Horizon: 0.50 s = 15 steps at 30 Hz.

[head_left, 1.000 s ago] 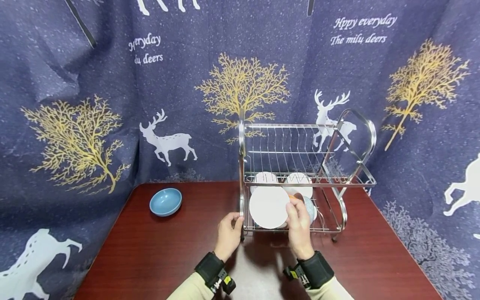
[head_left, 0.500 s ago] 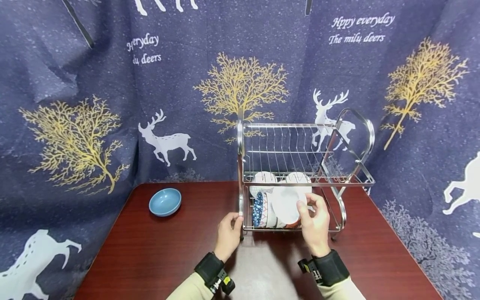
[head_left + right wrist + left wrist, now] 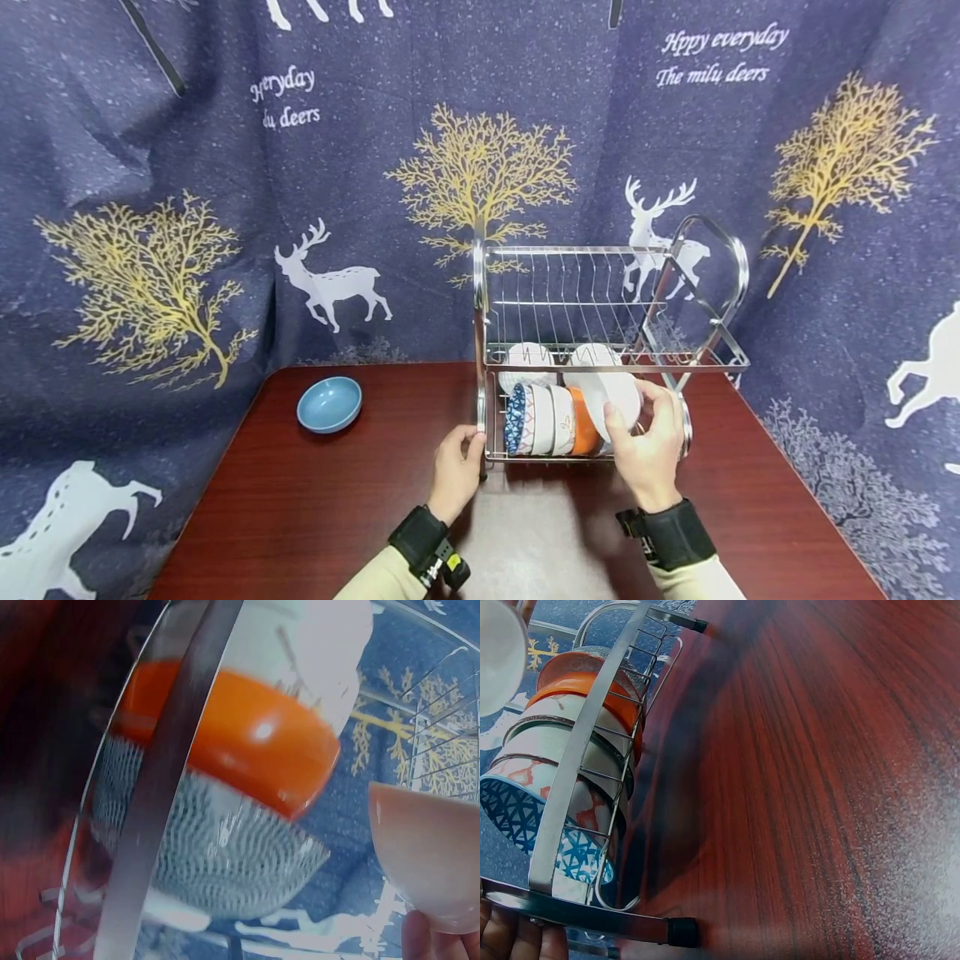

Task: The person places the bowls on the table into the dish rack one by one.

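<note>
A two-tier chrome dish rack stands on the red-brown table. My left hand grips the rack's front left post; its fingers show under the bar in the left wrist view. My right hand holds a white bowl on edge at the right end of the lower tier. Left of it stand an orange bowl, white bowls and a blue patterned bowl. The right wrist view shows the white bowl beside the orange bowl and a grey-patterned bowl.
A light blue bowl sits alone on the table's far left. Two more white bowls stand at the back of the lower tier. The upper tier holds nothing. A dark blue deer-print curtain hangs close behind and at both sides.
My right hand has carried the white bowl from the front left of the lower tier to its right end, uncovering the row of bowls. The left hand has stayed on the post.
</note>
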{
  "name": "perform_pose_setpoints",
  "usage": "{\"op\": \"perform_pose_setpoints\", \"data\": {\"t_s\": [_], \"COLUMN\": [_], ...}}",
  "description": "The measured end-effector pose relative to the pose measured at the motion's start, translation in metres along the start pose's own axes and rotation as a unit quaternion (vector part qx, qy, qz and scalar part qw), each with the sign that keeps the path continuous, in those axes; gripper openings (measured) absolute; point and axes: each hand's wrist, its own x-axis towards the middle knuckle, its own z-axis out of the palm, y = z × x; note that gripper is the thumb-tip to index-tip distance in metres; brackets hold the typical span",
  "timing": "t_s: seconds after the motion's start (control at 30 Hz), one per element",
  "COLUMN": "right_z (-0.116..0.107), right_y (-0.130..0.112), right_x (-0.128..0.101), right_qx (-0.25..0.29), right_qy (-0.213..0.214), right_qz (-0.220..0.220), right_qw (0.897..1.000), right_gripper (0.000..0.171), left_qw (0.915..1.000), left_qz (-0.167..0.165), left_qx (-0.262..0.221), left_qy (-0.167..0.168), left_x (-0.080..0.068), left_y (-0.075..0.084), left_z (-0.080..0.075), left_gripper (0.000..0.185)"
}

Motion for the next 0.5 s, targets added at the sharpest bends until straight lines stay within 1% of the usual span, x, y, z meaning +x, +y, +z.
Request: {"op": "perform_pose_setpoints", "data": {"t_s": [0.07, 0.17, 0.33, 0.43, 0.5], "right_z": [0.000, -0.001, -0.002, -0.004, -0.005], "right_y": [0.009, 0.014, 0.018, 0.023, 0.027], "right_x": [0.000, 0.001, 0.004, 0.004, 0.004], "right_qx": [-0.028, -0.047, -0.064, -0.094, -0.120], "right_qy": [0.009, 0.015, 0.015, 0.012, 0.005], "right_qz": [-0.018, -0.030, -0.030, -0.028, -0.019], "right_qw": [0.999, 0.998, 0.997, 0.995, 0.993], "right_gripper": [0.052, 0.054, 0.053, 0.053, 0.054], "left_qw": [1.0000, 1.0000, 1.0000, 1.0000, 1.0000], "left_qz": [-0.001, 0.001, -0.003, -0.007, -0.008], "left_qx": [-0.001, -0.003, -0.004, -0.003, -0.002], "left_qy": [0.000, -0.001, -0.002, -0.001, -0.002], "left_x": [0.000, 0.000, 0.000, 0.000, 0.000], "left_y": [0.000, -0.001, -0.001, -0.001, -0.001], "left_z": [0.000, -0.001, -0.001, -0.001, 0.000], "left_gripper": [0.005, 0.006, 0.007, 0.007, 0.007]}}
